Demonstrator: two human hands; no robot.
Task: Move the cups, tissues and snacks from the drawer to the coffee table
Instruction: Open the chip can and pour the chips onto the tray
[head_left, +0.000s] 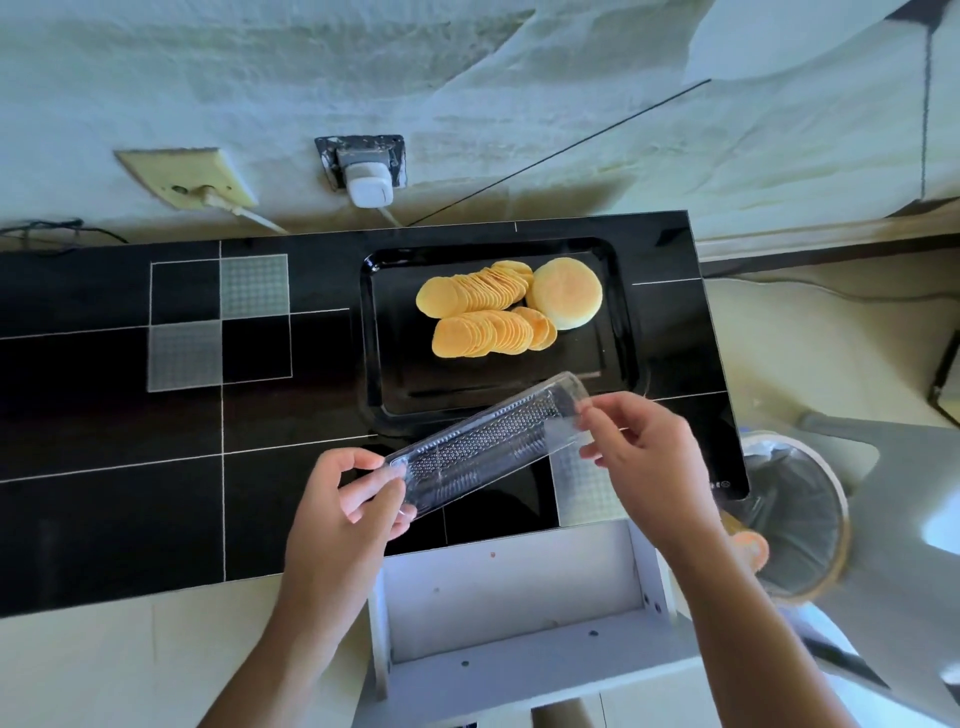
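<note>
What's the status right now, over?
Left hand and right hand both gripping empty clear snack tray. Crisps on black tray. Drawer open, nothing obstructing.

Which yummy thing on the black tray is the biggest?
The pale round bun at the tray's right side. It is one thick piece, while the crackers beside it are small thin discs in rows.

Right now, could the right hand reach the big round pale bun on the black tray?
Probably yes, once freed: the right hand grips the clear plastic sleeve, but nothing stands between it and the bun.
</note>
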